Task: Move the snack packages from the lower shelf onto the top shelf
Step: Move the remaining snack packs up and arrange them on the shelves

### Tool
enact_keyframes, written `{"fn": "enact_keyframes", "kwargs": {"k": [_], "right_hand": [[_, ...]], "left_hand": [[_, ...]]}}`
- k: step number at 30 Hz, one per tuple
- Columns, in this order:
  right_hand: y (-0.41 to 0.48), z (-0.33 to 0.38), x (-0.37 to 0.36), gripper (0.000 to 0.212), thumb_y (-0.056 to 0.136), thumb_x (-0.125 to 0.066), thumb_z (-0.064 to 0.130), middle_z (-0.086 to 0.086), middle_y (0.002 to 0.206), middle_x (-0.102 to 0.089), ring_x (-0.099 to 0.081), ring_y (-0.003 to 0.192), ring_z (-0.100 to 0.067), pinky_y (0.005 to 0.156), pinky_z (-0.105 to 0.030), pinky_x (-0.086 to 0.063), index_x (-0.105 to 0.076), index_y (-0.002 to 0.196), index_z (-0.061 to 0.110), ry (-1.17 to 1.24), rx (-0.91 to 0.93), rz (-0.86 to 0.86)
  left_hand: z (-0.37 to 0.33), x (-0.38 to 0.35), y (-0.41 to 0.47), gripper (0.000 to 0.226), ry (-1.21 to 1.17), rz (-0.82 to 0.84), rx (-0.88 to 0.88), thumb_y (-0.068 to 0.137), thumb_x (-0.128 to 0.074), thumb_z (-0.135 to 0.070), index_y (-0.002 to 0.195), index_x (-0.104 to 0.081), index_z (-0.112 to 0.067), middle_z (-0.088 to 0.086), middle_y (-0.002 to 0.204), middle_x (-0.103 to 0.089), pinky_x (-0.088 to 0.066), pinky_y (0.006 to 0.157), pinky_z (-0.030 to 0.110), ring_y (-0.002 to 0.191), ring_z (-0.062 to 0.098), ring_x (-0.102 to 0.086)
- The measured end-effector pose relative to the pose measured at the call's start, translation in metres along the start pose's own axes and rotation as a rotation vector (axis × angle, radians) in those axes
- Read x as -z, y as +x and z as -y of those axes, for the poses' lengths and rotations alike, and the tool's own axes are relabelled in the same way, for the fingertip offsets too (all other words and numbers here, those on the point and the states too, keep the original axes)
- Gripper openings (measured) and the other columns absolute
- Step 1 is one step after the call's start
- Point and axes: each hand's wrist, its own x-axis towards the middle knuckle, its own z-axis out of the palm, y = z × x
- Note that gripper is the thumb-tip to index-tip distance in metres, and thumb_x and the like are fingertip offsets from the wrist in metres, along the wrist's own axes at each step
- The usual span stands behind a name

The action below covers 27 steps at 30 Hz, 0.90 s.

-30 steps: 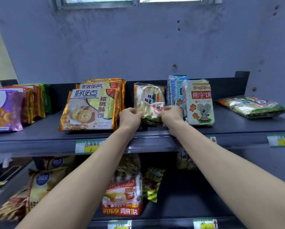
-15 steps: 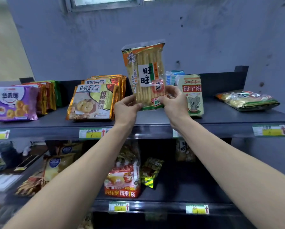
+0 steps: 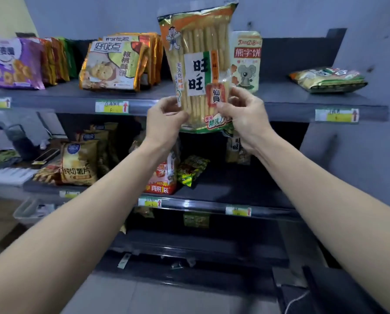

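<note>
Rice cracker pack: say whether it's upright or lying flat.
Upright: rice cracker pack is held vertical, label readable, left hand and right hand gripping its bottom.

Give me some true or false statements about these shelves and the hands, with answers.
Both the left hand and the right hand hold the tall clear-and-orange rice cracker package upright. True.
The purple cookie bag is at the far right. False: the purple cookie bag is at the far left of the dark top shelf.
The pale green bear-print biscuit pack stands upright on the top shelf. True.
The green-and-gold foil packet at far right stands upright. False: it lies flat.
</note>
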Motion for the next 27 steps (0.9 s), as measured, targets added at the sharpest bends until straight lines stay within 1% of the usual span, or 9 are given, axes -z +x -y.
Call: {"fn": "enact_keyframes", "kwargs": {"k": [2, 5, 9, 12, 14, 16, 18, 22, 27], "right_hand": [[-0.014, -0.01, 0.013, 0.032, 0.082, -0.064, -0.005, 0.001, 0.083, -0.06, -0.06, 0.073, -0.013, 0.071, -0.026, -0.056, -0.062, 0.107, 0.014, -0.022, -0.018, 0.005], [-0.034, -0.032, 0.035, 0.033, 0.08, -0.065, -0.007, -0.003, 0.084, -0.061, -0.061, 0.076, -0.018, 0.075, -0.035, -0.056, -0.064, 0.105, 0.015, -0.027, -0.083, 0.01], [-0.057, -0.062, 0.061, 0.036, 0.08, -0.066, -0.007, 0.0, 0.086, -0.062, -0.064, 0.073, -0.012, 0.064, -0.024, -0.054, -0.065, 0.106, 0.018, -0.067, -0.167, 0.034], [-0.071, -0.086, 0.079, 0.036, 0.082, -0.064, -0.008, 0.001, 0.085, -0.064, -0.063, 0.073, -0.008, 0.064, -0.021, -0.052, -0.063, 0.104, 0.02, -0.159, -0.213, 0.05], [-0.079, -0.102, 0.089, 0.035, 0.082, -0.063, -0.008, 0.002, 0.083, -0.064, -0.062, 0.076, -0.011, 0.069, -0.025, -0.052, -0.063, 0.103, 0.021, -0.232, -0.25, 0.066], [-0.083, -0.12, 0.097, 0.036, 0.082, -0.063, -0.009, 0.003, 0.082, -0.064, -0.061, 0.076, -0.012, 0.073, -0.03, -0.054, -0.063, 0.105, 0.019, -0.282, -0.298, 0.056], [-0.083, -0.14, 0.103, 0.037, 0.082, -0.063, -0.009, 0.002, 0.084, -0.065, -0.061, 0.079, -0.015, 0.079, -0.034, -0.055, -0.063, 0.112, 0.014, -0.321, -0.355, 0.035], [-0.074, -0.171, 0.113, 0.044, 0.084, -0.061, -0.009, 0.006, 0.085, -0.064, -0.061, 0.08, -0.011, 0.076, -0.028, -0.054, -0.06, 0.123, 0.01, -0.34, -0.461, 0.009], [-0.031, -0.204, 0.126, 0.04, 0.083, -0.064, -0.004, 0.001, 0.091, -0.065, -0.06, 0.086, -0.016, 0.086, -0.04, -0.054, -0.064, 0.119, 0.013, -0.435, -0.477, -0.07]], "left_hand": [[0.009, -0.004, -0.015, 0.024, 0.031, -0.009, 0.012, 0.082, -0.067, -0.006, 0.106, -0.062, -0.007, -0.003, 0.087, -0.063, -0.047, 0.066, 0.011, 0.075, 0.004, -0.058], [0.023, -0.011, -0.041, 0.019, 0.082, 0.047, 0.045, 0.083, -0.067, -0.009, 0.1, -0.06, -0.014, -0.003, 0.088, -0.063, -0.048, 0.066, 0.013, 0.078, 0.008, -0.059], [0.045, -0.022, -0.074, 0.016, 0.121, 0.1, 0.093, 0.083, -0.068, -0.007, 0.097, -0.06, -0.012, -0.006, 0.085, -0.063, -0.047, 0.06, 0.008, 0.071, -0.002, -0.058], [0.065, -0.031, -0.09, 0.016, 0.13, 0.152, 0.165, 0.082, -0.068, -0.005, 0.094, -0.057, -0.008, 0.004, 0.094, -0.065, -0.049, 0.062, 0.008, 0.079, 0.008, -0.058], [0.081, -0.036, -0.098, 0.015, 0.144, 0.202, 0.227, 0.082, -0.068, -0.005, 0.09, -0.056, -0.008, 0.007, 0.096, -0.065, -0.052, 0.064, 0.015, 0.081, 0.014, -0.059], [0.098, -0.043, -0.101, 0.014, 0.159, 0.25, 0.307, 0.082, -0.068, -0.005, 0.087, -0.056, -0.01, 0.009, 0.097, -0.066, -0.055, 0.074, 0.032, 0.083, 0.021, -0.061], [0.114, -0.05, -0.101, 0.015, 0.166, 0.301, 0.397, 0.083, -0.068, -0.005, 0.089, -0.054, -0.007, 0.009, 0.095, -0.066, -0.053, 0.079, 0.041, 0.084, 0.023, -0.061], [0.143, -0.068, -0.086, 0.017, 0.198, 0.397, 0.495, 0.085, -0.066, -0.007, 0.091, -0.05, -0.006, 0.003, 0.084, -0.063, -0.05, 0.08, 0.041, 0.082, 0.021, -0.058], [0.172, -0.102, -0.046, 0.009, 0.192, 0.415, 0.479, 0.088, -0.061, -0.005, 0.087, -0.053, -0.008, 0.001, 0.084, -0.064, -0.054, 0.066, 0.027, 0.074, 0.015, -0.061]]}}
